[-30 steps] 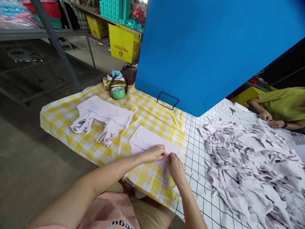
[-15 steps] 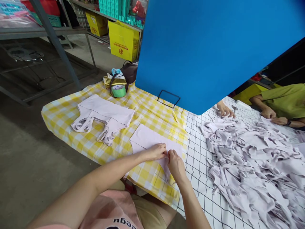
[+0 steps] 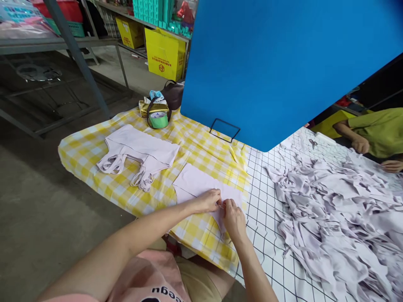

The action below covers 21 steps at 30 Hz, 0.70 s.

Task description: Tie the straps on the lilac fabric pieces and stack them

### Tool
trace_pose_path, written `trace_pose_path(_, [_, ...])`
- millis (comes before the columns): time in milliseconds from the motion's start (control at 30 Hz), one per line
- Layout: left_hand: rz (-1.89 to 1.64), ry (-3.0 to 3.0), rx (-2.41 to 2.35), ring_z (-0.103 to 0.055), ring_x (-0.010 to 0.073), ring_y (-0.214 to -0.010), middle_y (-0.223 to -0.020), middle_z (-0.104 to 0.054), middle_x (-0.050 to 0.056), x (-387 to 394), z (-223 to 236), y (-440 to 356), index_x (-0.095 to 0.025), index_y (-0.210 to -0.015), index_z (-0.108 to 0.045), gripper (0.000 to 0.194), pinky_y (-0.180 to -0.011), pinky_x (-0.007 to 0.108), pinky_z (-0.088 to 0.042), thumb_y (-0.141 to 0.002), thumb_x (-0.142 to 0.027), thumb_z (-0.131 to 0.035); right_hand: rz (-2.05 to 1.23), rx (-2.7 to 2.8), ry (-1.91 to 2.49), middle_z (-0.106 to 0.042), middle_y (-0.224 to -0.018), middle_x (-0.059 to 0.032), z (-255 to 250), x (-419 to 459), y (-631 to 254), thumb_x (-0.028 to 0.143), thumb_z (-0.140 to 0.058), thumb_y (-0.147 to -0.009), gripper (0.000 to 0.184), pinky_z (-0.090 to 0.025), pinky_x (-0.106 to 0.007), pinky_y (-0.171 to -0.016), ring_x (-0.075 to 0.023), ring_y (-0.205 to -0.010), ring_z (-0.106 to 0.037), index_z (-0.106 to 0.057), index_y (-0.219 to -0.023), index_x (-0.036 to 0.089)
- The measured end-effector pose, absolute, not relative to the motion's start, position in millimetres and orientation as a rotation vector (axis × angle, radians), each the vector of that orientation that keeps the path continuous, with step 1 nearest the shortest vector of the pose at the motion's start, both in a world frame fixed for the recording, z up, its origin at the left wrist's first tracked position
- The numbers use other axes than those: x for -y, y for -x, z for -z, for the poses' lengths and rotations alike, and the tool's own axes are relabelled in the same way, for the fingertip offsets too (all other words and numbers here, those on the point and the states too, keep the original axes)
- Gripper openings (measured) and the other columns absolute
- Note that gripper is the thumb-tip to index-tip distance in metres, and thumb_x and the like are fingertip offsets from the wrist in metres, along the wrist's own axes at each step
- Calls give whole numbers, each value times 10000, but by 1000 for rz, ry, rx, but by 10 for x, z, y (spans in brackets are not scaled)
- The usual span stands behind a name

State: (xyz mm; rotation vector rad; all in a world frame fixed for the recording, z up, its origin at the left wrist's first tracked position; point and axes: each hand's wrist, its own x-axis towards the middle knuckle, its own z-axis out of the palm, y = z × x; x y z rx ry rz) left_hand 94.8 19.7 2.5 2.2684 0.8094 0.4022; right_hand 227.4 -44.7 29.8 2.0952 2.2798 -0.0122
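Observation:
A pale lilac strappy garment (image 3: 192,180) lies flat on the yellow checked cloth in front of me. My left hand (image 3: 209,200) is closed in a pinch on its lower edge, near the middle. Close beside it, almost touching, my right hand (image 3: 233,216) pinches the same edge, and a strap hangs down below the fingers. The fingertips hide the exact spot they grip. Left of them, a folded lilac top (image 3: 141,147) with looped straps rests on the cloth, apart from both hands.
A large blue board (image 3: 267,63) stands at the back over a wire stand (image 3: 225,130). Lilac garments (image 3: 340,209) are heaped on the white grid cloth (image 3: 264,235) at right. Green tape (image 3: 159,120) sits at the far left edge. A co-worker in a green shirt (image 3: 380,132) is across the table.
My hands stay at the same edge, with the right hand shifted very slightly. The co-worker's hands have moved apart, and another hand below the blue board has drawn back out of view.

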Motion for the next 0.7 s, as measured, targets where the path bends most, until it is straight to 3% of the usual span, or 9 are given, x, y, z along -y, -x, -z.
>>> trace_pose_path(233, [-390, -2333, -749, -521, 183, -846, -864, -556, 72, -211, -66, -947, -133, -730, -552, 52, -770, 273, -419, -760, -116, -513, 29, -2419, -2042, -556, -781, -63, -380, 465, -2199, 19, -378, -817, 210, -270, -294, -634, -167, -607, -453, -526, -793, 165])
trace_pose_path(433, [-389, -2359, -753, -517, 195, -838, -837, -548, 83, -210, -56, -969, -131, -709, -536, 63, -780, 287, -418, -744, -88, -506, 203, -2509, -2129, -562, -752, -68, -375, 449, -2149, 7, -397, -746, 208, -285, -310, -666, -180, -632, -466, -527, -774, 166])
trace_pose_path(633, [-423, -2353, -769, -496, 188, -927, -917, -537, 76, -167, -49, -928, -128, -825, -577, 66, -845, 272, -397, -786, -153, -530, 494, -2405, -2518, -561, -684, -20, -352, 559, -2195, 260, -353, -875, 171, -369, -264, -573, -157, -570, -513, -489, -800, 187])
trace_pose_path(700, [-435, -2350, -772, -484, 185, -961, -952, -533, 71, -149, -55, -891, -133, -871, -589, 105, -873, 267, -383, -776, -155, -549, 820, -2306, -2727, -486, -575, 35, -418, 727, -2220, 368, -367, -883, 199, -377, -247, -511, -145, -502, -491, -460, -846, 195])
